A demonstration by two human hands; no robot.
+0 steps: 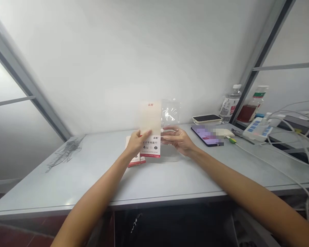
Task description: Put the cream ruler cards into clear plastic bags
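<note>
Clamped in the left hand [134, 145], with thumb across the front and fingers out of sight behind: a card [154, 125]. Held upright, with long axis running up and down, to the right of the left hand and mostly above it, between both hands. Printed in red near the top; white lower down, with dark lettering and a red strip along the foot. Nearer to the left hand, by touch; close to the right hand [178, 140] too, with right edge just at those fingertips.

At the right hand, with fingers slightly apart and pointing left toward the card: a clear sleeve [171, 113]. Cannot tell whether pinched there or only touched. Upright above those fingers, side by side with the card and along the same axis.

Just below the left hand, partly hidden by it: more cards [133, 159] with red lower edges. Cannot tell whether held or lying on the desk [100, 147].

Well left of the left hand: crumpled clear film [67, 151]. Right of the right hand: a purple-lit phone [203, 134], then a dark phone [208, 118] behind. Farther right: a power strip [258, 127] among white cables. Beyond: two bottles [231, 106], against a pale wall [105, 68].
</note>
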